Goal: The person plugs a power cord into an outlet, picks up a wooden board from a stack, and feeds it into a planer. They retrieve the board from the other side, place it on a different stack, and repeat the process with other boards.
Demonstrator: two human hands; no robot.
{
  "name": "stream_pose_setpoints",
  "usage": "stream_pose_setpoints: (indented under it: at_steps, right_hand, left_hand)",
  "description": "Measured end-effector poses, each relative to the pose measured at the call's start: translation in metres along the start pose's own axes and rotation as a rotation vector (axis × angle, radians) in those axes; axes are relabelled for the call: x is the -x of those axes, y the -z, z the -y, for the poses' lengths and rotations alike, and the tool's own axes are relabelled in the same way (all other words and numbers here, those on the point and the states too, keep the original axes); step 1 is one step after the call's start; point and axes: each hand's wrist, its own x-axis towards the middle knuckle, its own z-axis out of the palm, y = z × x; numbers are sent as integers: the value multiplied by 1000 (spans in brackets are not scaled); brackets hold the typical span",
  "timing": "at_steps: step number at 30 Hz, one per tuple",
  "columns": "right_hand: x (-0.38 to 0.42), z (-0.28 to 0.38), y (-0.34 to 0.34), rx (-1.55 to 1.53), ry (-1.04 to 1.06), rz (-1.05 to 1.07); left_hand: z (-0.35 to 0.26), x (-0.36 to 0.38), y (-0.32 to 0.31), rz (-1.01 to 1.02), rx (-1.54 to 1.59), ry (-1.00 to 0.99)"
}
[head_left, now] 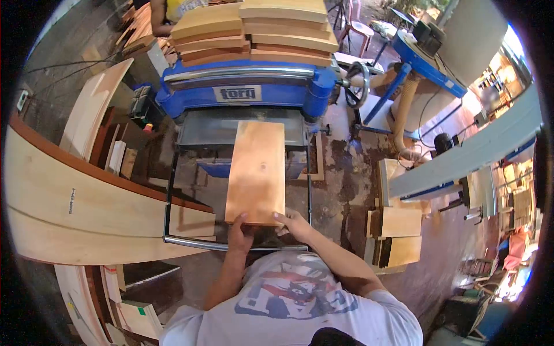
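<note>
A wide wooden board (pixel 257 173) lies lengthwise in front of me, its far end on the metal bed (pixel 202 130) of a blue thickness planer (pixel 184 95). My left hand (pixel 240 232) grips the near left corner, thumb on top and fingers under the edge. At the near right corner my right hand (pixel 293 225) holds the board the same way, thumb on its upper face. The near end overhangs the frame with the steel roller bar (pixel 231 247), close to my body.
Boards are stacked (pixel 283 40) on top of the planer. A handwheel (pixel 358 85) sticks out at its right. Large panels (pixel 104 213) lean on the left. More wood blocks (pixel 398 225) are piled at right, near a blue-framed machine (pixel 427 69). Behind the planer is another person (pixel 161 20).
</note>
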Motion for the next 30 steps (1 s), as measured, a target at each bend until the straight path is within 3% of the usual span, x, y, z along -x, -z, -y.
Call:
stream_pose_setpoints:
  at_steps: [3,5,6,12,15,18,24,27,30]
  right_hand:
    - [-22,-13,-2,156,108,-57]
    - [-25,-22,1,170,134,-126]
    - [-25,-30,8,190,139,-154]
    - [19,-52,36,145,103,-308]
    - [33,-61,38,29,82,-353]
    - [42,-56,34,100,88,-366]
    - [37,-49,33,69,0,-362]
    - [36,-51,36,116,15,-371]
    - [46,-55,43,5,84,-340]
  left_hand:
    - [-11,-31,23,-38,146,-34]
    - [-10,-68,42,-176,368,93]
    - [2,-92,59,-87,274,-18]
    - [-47,-139,-25,6,584,-128]
    - [-31,-186,-21,-132,392,-197]
    - [-54,-196,-46,-7,450,-224]
    - [-54,-214,-72,-46,513,-306]
    - [-54,-223,-67,-5,546,-251]
    - [-59,-213,-58,156,565,-68]
